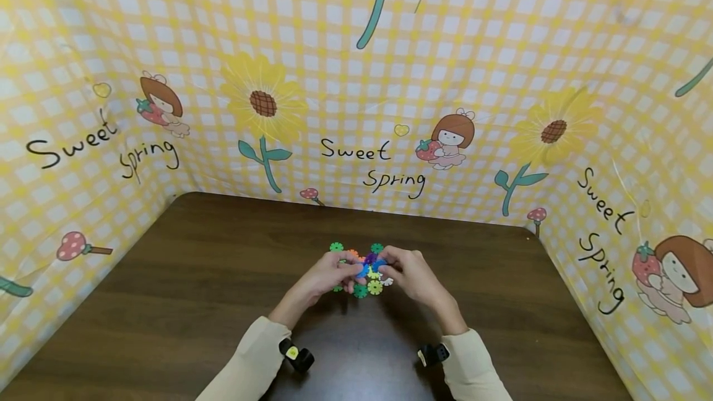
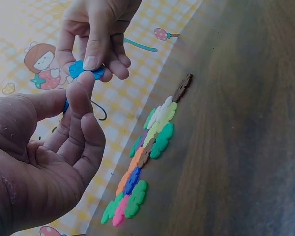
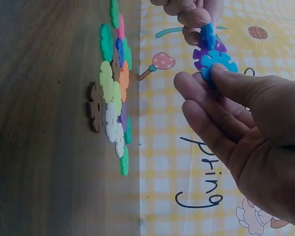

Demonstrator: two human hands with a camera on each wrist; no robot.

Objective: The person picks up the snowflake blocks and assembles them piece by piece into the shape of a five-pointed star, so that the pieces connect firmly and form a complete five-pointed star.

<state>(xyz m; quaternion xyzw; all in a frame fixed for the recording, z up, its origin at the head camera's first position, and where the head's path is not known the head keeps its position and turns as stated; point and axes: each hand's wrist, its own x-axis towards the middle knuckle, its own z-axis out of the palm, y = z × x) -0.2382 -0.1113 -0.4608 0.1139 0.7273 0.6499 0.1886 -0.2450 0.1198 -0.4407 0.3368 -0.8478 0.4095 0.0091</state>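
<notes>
My left hand (image 1: 328,276) pinches a blue notched plastic snowflake disc (image 3: 207,35) between thumb and fingers. Facing it, my right hand (image 1: 411,272) grips another blue snowflake disc (image 3: 220,66), thumb flat on its face and the other fingers loosely bent below. A purple snowflake disc (image 3: 198,60) shows right behind the two blue ones in the right wrist view. The blue discs meet or nearly meet between the hands, above the table; in the left wrist view, fingers hide most of the left one.
Loose snowflake discs in green (image 1: 360,291), yellow-green (image 1: 375,288), white (image 3: 111,122), orange (image 3: 124,81), pink (image 2: 120,210) and brown (image 3: 95,107) lie bunched on the dark wooden table (image 1: 223,302) beneath the hands. A checked cloth (image 1: 356,98) hangs around the table's back and sides.
</notes>
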